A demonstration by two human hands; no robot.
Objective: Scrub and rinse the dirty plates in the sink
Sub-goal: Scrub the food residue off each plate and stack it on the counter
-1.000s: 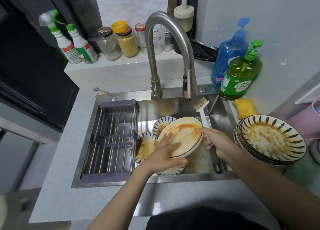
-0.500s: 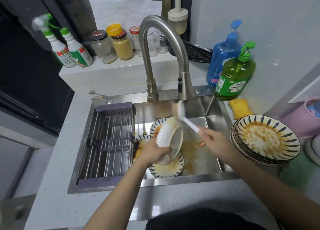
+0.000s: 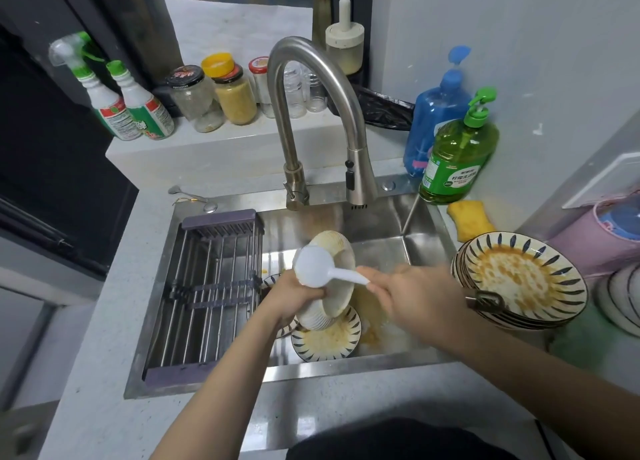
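One plate (image 3: 332,279) is held on edge over the sink (image 3: 377,245), gripped at its lower rim by the left hand (image 3: 294,297); the right hand (image 3: 412,290), blurred, is closed around the handle of one white brush (image 3: 318,265), whose head lies against the plate's underside. Directly below the left hand, two soiled plates (image 3: 325,338) are visible on the sink floor, one largely hidden. To the right of the right hand, one stack of dirty plates (image 3: 523,279) stands on the table (image 3: 346,407), with two pump bottles (image 3: 457,155) and one yellow sponge (image 3: 471,219) beyond it.

Rack (image 3: 211,297) lies left in the sink (image 3: 374,366) — plate stack (image 3: 523,279) right, on counter.
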